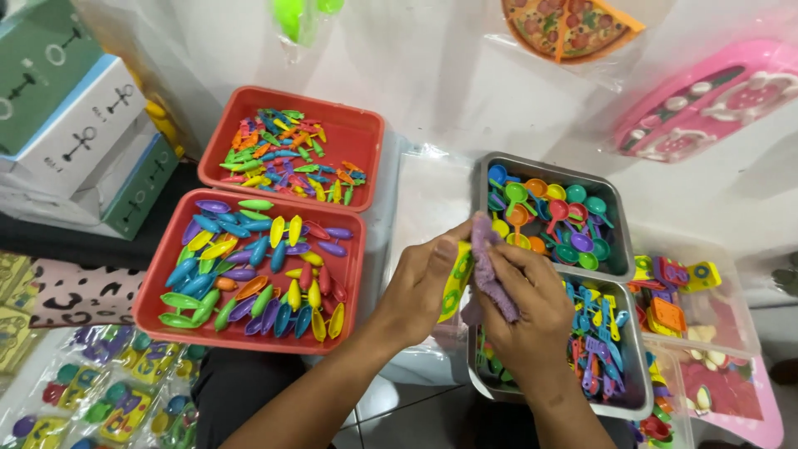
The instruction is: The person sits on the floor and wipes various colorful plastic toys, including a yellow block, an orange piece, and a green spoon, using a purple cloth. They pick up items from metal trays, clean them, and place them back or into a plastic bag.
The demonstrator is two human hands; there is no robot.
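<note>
The left hand (420, 287) gripped a yellow toy (456, 278), its fingers curled shut around the piece so that only a narrow yellow-green strip showed beside the thumb. The right hand (524, 320) pressed a purple cloth (490, 266) against that toy, fingers closed over the cloth and pinning it to the palm. Toy and cloth touched between the two hands, just left of the near steel tray (555, 405).

Most of the toy was hidden by the left fingers and the cloth, so its shape could not be made out. The cloth's lower end vanished under the right hand. The right hand also covered the near tray's left part, and the small blue and purple pieces in it were too fine to tell apart. Both forearms rose from the bottom edge, where they were cut off, and converged, wrists bent inward, backs of the hands facing up.

Left of the near tray lay a red tray (249, 337) of bright spoon-like pieces. Beyond the near tray stood a far steel tray (549, 165) holding small round scoops. Right of the near tray sat a clear box (731, 283) of mixed toys, partly cut off. Farther left and behind, a second red tray (349, 125) held smaller coloured pieces. At the top edge hung a toy pizza (565, 25), cut off.
</note>
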